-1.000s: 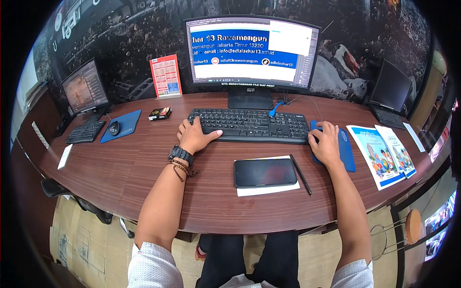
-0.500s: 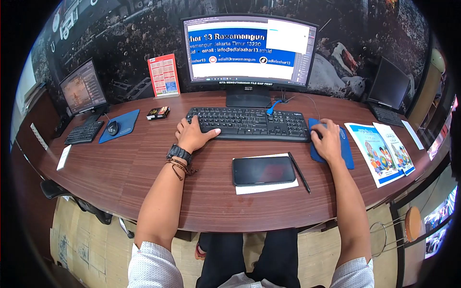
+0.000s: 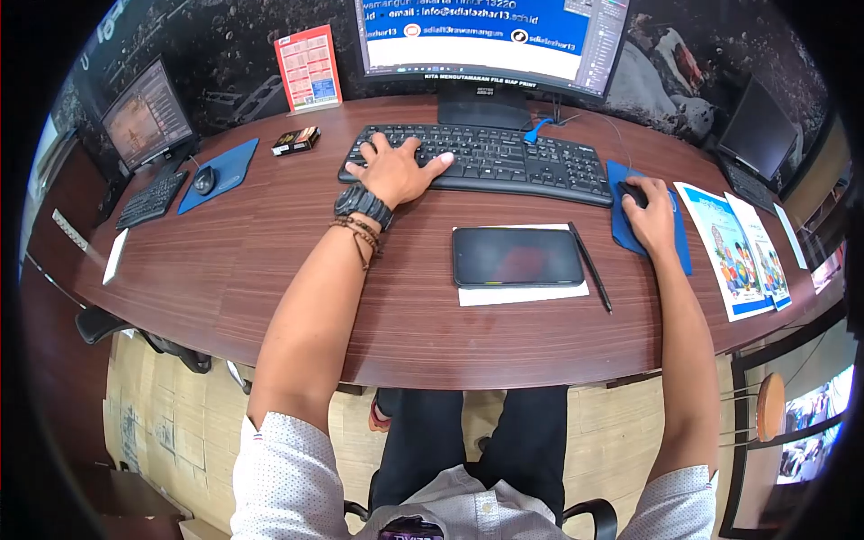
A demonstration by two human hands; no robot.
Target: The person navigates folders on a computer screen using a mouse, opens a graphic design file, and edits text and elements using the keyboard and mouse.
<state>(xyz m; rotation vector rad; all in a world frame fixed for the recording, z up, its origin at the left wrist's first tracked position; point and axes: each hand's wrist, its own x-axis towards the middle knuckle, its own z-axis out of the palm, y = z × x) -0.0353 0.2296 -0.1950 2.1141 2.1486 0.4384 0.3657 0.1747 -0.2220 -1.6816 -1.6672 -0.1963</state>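
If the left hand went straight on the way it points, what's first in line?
The left hand would first meet the far rows of the keyboard already under it; beyond that, perhaps the monitor, though depth is unclear.

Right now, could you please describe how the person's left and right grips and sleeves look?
The short sleeves are white with tiny dark dots. The left grip is gloveless, with a chunky black watch and a brown beaded bracelet at the wrist. The right grip is gloveless too, with no watch or bracelet visible.
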